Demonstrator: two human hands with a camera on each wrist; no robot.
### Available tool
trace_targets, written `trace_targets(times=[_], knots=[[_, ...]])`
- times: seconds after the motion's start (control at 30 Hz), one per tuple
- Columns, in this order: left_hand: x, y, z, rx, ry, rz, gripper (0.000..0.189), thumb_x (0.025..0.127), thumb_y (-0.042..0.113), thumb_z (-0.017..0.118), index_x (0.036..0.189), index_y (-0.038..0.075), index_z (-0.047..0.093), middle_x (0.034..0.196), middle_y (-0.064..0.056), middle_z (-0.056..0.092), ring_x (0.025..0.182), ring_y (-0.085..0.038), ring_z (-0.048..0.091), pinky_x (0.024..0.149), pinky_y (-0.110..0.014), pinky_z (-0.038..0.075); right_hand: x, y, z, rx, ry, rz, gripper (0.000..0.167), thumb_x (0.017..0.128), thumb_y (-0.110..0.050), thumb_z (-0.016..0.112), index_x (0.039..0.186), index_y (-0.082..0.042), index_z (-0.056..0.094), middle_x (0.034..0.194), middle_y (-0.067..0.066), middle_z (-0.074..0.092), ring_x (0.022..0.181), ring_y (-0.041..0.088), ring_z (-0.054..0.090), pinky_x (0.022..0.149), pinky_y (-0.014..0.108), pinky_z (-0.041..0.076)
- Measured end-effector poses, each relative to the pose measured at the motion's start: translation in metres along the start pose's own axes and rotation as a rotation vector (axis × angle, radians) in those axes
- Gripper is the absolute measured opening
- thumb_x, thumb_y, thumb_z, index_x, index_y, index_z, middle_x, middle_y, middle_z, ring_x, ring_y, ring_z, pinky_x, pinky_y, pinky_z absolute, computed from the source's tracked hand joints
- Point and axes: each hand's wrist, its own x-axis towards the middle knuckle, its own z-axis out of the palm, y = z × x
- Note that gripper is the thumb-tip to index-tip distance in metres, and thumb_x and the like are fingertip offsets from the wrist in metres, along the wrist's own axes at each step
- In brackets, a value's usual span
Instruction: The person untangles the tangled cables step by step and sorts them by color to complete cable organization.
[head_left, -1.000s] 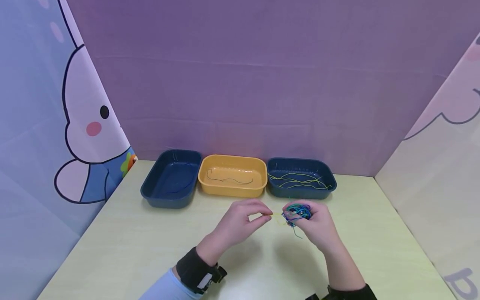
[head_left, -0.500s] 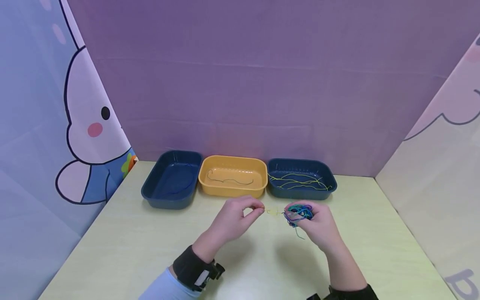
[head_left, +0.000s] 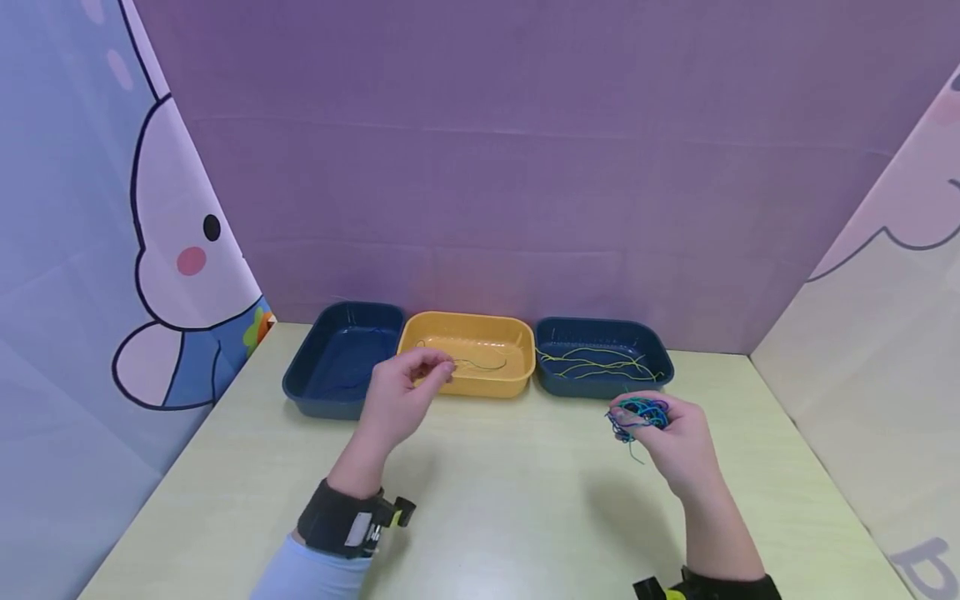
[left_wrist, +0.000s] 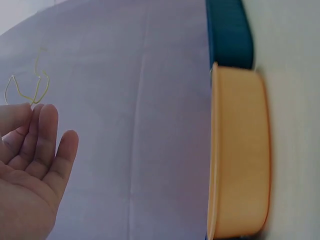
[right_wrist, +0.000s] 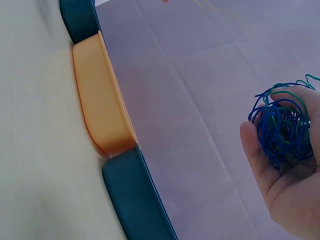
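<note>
My left hand (head_left: pixel 397 400) is in front of the yellow tray (head_left: pixel 491 385), overlapping its left end in the head view. Thumb and fingertips pinch a thin, kinked yellow string (left_wrist: pixel 36 102), which sticks up above them in the left wrist view. Farther right, my right hand (head_left: pixel 686 442) grips a tangled bundle of blue and green strings (right_wrist: pixel 285 127). One loose green end dangles below that bundle. Both hands are raised above the table, well apart from each other.
Beside the yellow tray stand a left dark blue tray (head_left: pixel 322 406) and a right dark blue tray (head_left: pixel 600 387). Several yellow strings (head_left: pixel 592 362) lie in the right one. A thin dark string (head_left: pixel 480 365) lies in the yellow tray. A purple backdrop (head_left: pixel 480 167) rises behind.
The yellow string has come away from the bundle, pulled left by my left hand, which is now farther left and higher. My right hand has shifted right with the bundle.
</note>
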Motion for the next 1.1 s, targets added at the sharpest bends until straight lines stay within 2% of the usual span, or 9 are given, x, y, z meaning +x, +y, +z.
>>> trace_targets(times=[0.1,0.17,0.4,0.6,0.83,1.1], knots=[[0.002,-0.002,-0.013,-0.024,0.064,-0.060,0.013,0.099,0.014,0.069,0.106,0.004,0.074,0.094,-0.007,0.073,0.084,-0.024,0.070,0.073,-0.023,0.058,0.000,0.002,-0.003,0.010,0.014,-0.007,0.013,0.092,0.004,0.072,0.103,0.009,0.072,0.090,0.005,0.074,0.073,0.017,0.071,0.070,0.030,0.061],[0.003,-0.003,-0.016,-0.032,0.085,-0.086,0.016,0.100,0.016,0.069,0.108,0.003,0.074,0.096,-0.007,0.073,0.085,-0.025,0.070,0.074,-0.022,0.057,0.001,0.003,-0.003,0.018,0.011,-0.013,0.012,0.092,0.005,0.071,0.103,0.010,0.072,0.090,0.006,0.074,0.072,0.018,0.071,0.070,0.030,0.061],[0.004,-0.003,-0.015,-0.019,0.072,-0.075,0.015,0.100,0.014,0.068,0.108,0.003,0.074,0.097,-0.008,0.073,0.083,-0.020,0.069,0.074,-0.022,0.057,0.001,0.007,-0.001,0.005,-0.004,-0.013,0.014,0.091,0.003,0.073,0.104,0.009,0.072,0.092,0.007,0.074,0.075,0.018,0.071,0.071,0.031,0.061],[0.004,-0.006,-0.013,-0.018,0.074,-0.073,0.015,0.099,0.015,0.069,0.108,0.004,0.074,0.095,-0.009,0.073,0.083,-0.022,0.068,0.071,-0.021,0.056,0.002,0.008,0.000,0.000,-0.004,-0.016,0.014,0.091,0.004,0.072,0.104,0.009,0.071,0.092,0.007,0.074,0.076,0.018,0.071,0.072,0.031,0.061],[0.007,-0.009,-0.003,-0.008,0.064,-0.050,0.014,0.098,0.012,0.070,0.105,0.001,0.074,0.093,-0.005,0.071,0.082,-0.018,0.067,0.073,-0.023,0.057,0.003,0.008,-0.001,0.004,0.001,-0.011,0.014,0.091,0.004,0.072,0.105,0.008,0.072,0.093,0.006,0.074,0.076,0.018,0.071,0.071,0.031,0.061],[0.018,-0.017,0.024,0.002,0.006,-0.052,0.011,0.098,0.013,0.071,0.103,0.004,0.075,0.090,-0.003,0.072,0.080,-0.016,0.066,0.072,-0.030,0.058,0.002,0.008,-0.003,-0.010,0.001,-0.009,0.014,0.092,0.002,0.073,0.105,0.007,0.072,0.092,0.007,0.074,0.076,0.018,0.071,0.071,0.031,0.061]])
